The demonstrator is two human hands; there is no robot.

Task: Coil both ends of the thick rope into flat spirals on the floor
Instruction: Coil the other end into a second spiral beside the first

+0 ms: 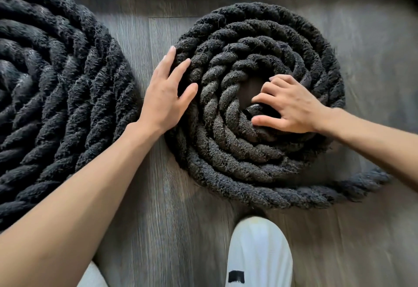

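We press our flat, open left hand (166, 96) on the fuzzy black rope spiral (255, 155) while our curled right hand (291, 105) pinches its shiny end (254, 109) and should turn slowly.

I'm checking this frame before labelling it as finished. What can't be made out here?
Head view only:
- Large black rope spiral: cut off by the left edge.
- Rope end at the smaller dark rope spiral's centre: covered by the right hand.
- Rope tail: runs under the right forearm.
- Top edge: dark, blurred.
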